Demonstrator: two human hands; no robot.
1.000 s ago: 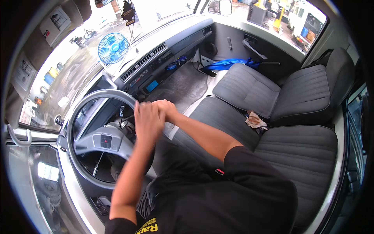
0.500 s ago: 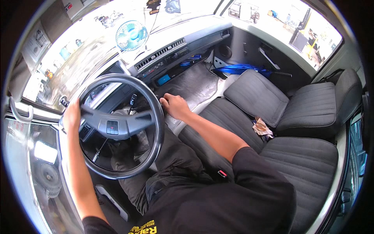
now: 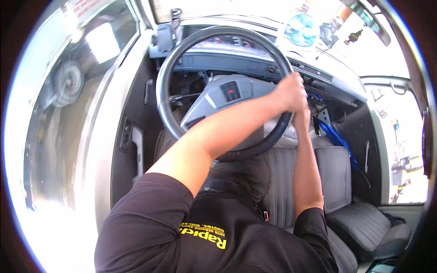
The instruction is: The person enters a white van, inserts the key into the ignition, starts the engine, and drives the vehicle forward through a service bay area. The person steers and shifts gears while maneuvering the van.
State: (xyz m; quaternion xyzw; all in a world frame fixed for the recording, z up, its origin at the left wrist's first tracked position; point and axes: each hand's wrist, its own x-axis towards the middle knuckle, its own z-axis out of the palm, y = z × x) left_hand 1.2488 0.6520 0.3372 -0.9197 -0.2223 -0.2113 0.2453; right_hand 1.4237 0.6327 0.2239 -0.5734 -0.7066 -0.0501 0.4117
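Observation:
My left arm reaches across the black steering wheel [image 3: 169, 68] from the left. The left hand [image 3: 289, 93] is closed round the rim at its upper right. Just below it, my right hand [image 3: 302, 117] comes up along the rim's right side; the left hand and wrist cover most of it, so its fingers are hidden. The wheel's grey centre pad [image 3: 218, 98] sits tilted, with a small dark button panel [image 3: 231, 91] on it. Behind the rim's top lies the instrument cluster [image 3: 227, 42].
A blue fan [image 3: 301, 30] stands on the dashboard beyond the wheel. To the right are grey seats [image 3: 333, 175] and a blue folded cloth or umbrella [image 3: 334, 136]. The left door [image 3: 132, 136] is close beside me. A tree-shaped hanging tag [image 3: 353, 37] dangles near the windscreen.
My view has swung left. The left hand has gone from the rim's left side to its upper right, crossing over the right hand. The wheel's spokes now stand at another angle.

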